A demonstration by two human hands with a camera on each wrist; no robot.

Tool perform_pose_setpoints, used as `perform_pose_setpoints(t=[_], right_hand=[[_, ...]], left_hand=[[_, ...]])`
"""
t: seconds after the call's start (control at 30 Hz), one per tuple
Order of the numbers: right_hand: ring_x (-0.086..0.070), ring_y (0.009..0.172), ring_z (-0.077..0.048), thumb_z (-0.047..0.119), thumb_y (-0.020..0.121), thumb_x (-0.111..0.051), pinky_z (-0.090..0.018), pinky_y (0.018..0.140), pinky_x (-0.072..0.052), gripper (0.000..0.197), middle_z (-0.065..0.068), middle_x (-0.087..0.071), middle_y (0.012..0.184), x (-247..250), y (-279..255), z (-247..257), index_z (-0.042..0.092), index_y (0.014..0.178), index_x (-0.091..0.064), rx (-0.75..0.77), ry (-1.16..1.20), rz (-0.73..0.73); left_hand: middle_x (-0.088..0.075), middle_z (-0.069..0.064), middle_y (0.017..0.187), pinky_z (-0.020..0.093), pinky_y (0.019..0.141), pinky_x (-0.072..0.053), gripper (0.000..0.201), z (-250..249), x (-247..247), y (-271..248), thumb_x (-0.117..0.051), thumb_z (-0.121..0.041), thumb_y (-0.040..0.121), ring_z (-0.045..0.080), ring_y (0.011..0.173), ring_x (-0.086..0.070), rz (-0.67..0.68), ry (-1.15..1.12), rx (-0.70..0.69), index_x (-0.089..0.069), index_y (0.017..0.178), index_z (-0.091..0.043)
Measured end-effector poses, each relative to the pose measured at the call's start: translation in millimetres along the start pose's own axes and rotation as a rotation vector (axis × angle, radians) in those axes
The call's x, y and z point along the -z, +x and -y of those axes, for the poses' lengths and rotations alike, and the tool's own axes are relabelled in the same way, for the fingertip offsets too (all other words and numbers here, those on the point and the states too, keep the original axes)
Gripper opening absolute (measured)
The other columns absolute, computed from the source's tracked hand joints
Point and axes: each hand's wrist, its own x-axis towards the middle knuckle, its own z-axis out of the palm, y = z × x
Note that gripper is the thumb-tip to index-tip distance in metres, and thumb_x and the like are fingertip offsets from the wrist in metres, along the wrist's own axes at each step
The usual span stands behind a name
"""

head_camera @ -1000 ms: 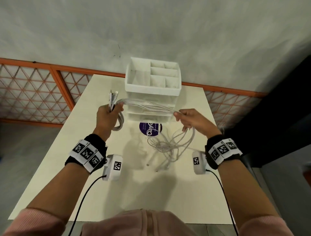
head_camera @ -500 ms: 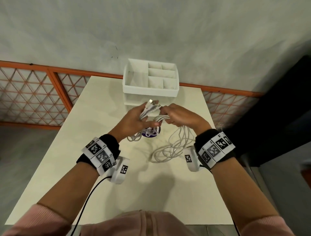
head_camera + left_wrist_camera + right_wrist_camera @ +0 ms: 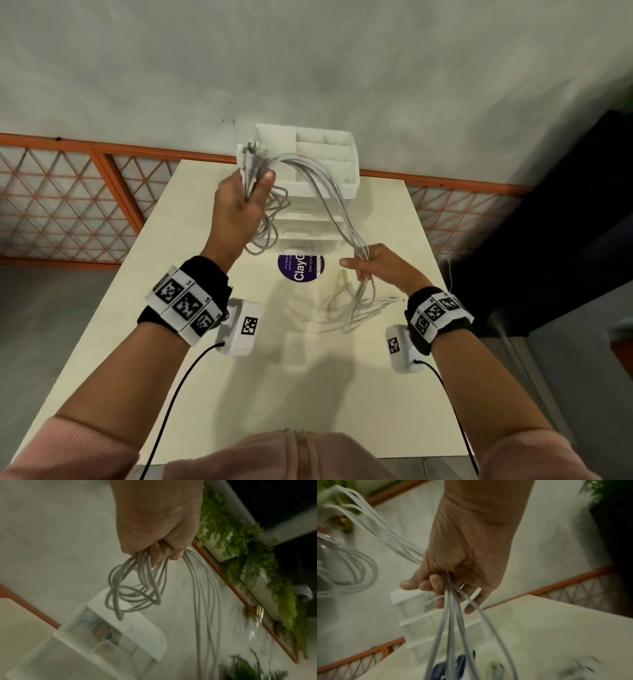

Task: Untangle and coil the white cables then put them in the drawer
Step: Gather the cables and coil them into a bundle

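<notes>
Head view: left hand (image 3: 239, 209) raised, fist closed round gathered loops and plug ends of white cables (image 3: 329, 202). Right hand (image 3: 373, 265) lower, nearer body, fingers curled round same strands. Bundle's long axis slopes from upper left down to lower right; loose tails trail onto table (image 3: 308, 394). Drawer unit (image 3: 308, 222) directly behind hands, left hand nearer it.

Left wrist view: fingers (image 3: 159, 555) clench several hanging loops.

Right wrist view: fingers (image 3: 436, 584) pinch strands; remainder hangs below, blurred.
</notes>
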Motion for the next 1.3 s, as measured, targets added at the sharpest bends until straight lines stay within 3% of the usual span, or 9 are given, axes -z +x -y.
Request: perform_pose_setpoints(t=[0.1,0.43,0.57,0.7,0.8,0.9,1.0,1.07,1.3], right_hand=[[-0.059,0.051,-0.009,0.030,0.087,-0.066,-0.010,0.058,-0.045,0.040,-0.002,-0.053,0.051,-4,-5,-30,0.011,0.053,-0.054,-0.072,0.019,-0.031],[-0.040,0.054,-0.014,0.039,0.079,-0.072,-0.026,0.054,-0.031,0.047,0.002,-0.041,0.054,10,12,-47,0.013,0.059,-0.038,-0.111,-0.210,-0.393],[-0.059,0.086,-0.028,0.034,0.076,-0.076,-0.024,0.060,-0.040,0.032,-0.008,-0.063,0.086,19,11,-40,0.009,0.085,-0.059,-0.337,-0.509,-0.141],[-0.054,0.112,-0.033,0.011,0.074,-0.075,-0.034,0.083,-0.044,0.047,-0.018,-0.054,0.121,22,2,-27,-0.001,0.112,-0.050,-0.585,-0.771,0.088],[-0.043,0.126,-0.036,0.005,0.080,-0.061,-0.041,0.101,-0.041,0.060,-0.020,-0.038,0.138,17,9,3,0.008,0.136,-0.038,-0.340,-0.713,-0.004],[-0.026,0.139,-0.024,0.014,0.084,-0.065,-0.033,0.114,-0.024,0.064,-0.008,-0.029,0.148,-11,6,55,0.021,0.140,-0.037,0.068,-0.450,0.114],[-0.044,0.123,-0.003,0.041,0.076,-0.074,-0.022,0.108,-0.029,0.033,0.013,-0.053,0.128,-51,0,88,0.036,0.106,-0.061,0.132,-0.306,0.459],[-0.055,0.092,0.004,0.032,0.079,-0.074,-0.020,0.090,-0.039,0.010,0.020,-0.060,0.094,-70,1,90,0.035,0.082,-0.065,0.168,-0.186,0.469],[-0.068,0.085,-0.026,0.013,0.093,-0.050,-0.026,0.080,-0.048,0.019,-0.002,-0.069,0.079,-67,5,87,0.017,0.076,-0.057,0.228,-0.013,0.291]], left_hand=[[-0.059,0.012,0.080,0.029,0.067,-0.048,0.029,10,4,3,-0.056,-0.031,0.091,0.018,0.072,-0.054,-0.089,-0.038,0.023,-0.064,0.100,-0.005],[-0.048,-0.006,0.050,0.011,0.045,-0.033,0.030,44,11,-13,-0.056,-0.024,0.093,-0.001,0.043,-0.049,-0.048,0.341,0.125,-0.052,0.066,-0.010],[-0.054,-0.003,0.056,0.008,0.049,-0.036,0.018,53,17,-18,-0.069,-0.020,0.084,0.010,0.052,-0.048,0.208,0.443,0.253,-0.062,0.079,-0.004],[-0.043,-0.007,0.050,0.019,0.047,-0.037,0.028,53,15,-23,-0.080,-0.028,0.072,0.008,0.044,-0.036,0.363,0.247,0.397,-0.053,0.072,-0.021],[-0.017,-0.006,0.049,0.019,0.039,-0.016,0.053,45,10,-29,-0.065,-0.041,0.085,0.010,0.041,-0.014,0.335,-0.012,0.460,-0.022,0.060,-0.022],[-0.014,-0.009,0.049,0.020,0.039,-0.012,0.049,37,-1,-30,-0.050,-0.042,0.094,0.008,0.043,-0.011,0.266,-0.197,0.536,-0.018,0.061,-0.026],[-0.017,-0.011,0.044,0.017,0.035,-0.016,0.047,26,-11,-25,-0.042,-0.039,0.098,0.005,0.038,-0.014,0.208,-0.419,0.595,-0.022,0.058,-0.024],[-0.019,-0.011,0.043,0.016,0.034,-0.017,0.046,22,-10,-20,-0.038,-0.036,0.100,0.003,0.036,-0.016,0.166,-0.569,0.616,-0.024,0.058,-0.021],[-0.030,-0.007,0.042,0.018,0.042,-0.039,0.041,33,1,-17,-0.032,-0.032,0.102,0.006,0.036,-0.032,-0.105,-0.854,0.680,-0.031,0.065,-0.016]])
